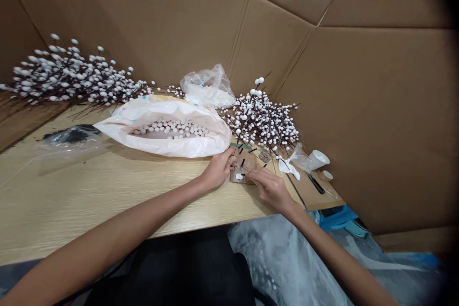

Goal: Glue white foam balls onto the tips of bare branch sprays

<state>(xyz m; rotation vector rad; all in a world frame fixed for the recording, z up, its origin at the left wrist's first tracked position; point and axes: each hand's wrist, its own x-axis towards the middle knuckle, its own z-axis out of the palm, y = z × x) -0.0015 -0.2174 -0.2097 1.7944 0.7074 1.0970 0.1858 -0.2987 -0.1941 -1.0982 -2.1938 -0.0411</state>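
My left hand point(218, 170) is closed in a pinch at the left edge of a small cardboard piece point(251, 158). A thin dark twig point(236, 142) with a white berry at its top rises from its fingers. My right hand point(269, 187) pinches a short black stick point(244, 175), whose tip meets a dab of white paste point(238, 177) on the cardboard. Several similar black sticks point(243, 162) stand or lean about the cardboard. Just left of the hands lies an open white bag point(165, 147) with many white balls point(179, 128) inside.
White-berried branches are piled at the left point(71, 76) and behind the hands point(265, 119). A clear bag of white bits point(210, 88) sits between them. To the right are a white cup point(318, 159), a tape roll point(325, 176) and a black-handled knife point(315, 183). Cardboard walls point(161, 24) enclose the table.
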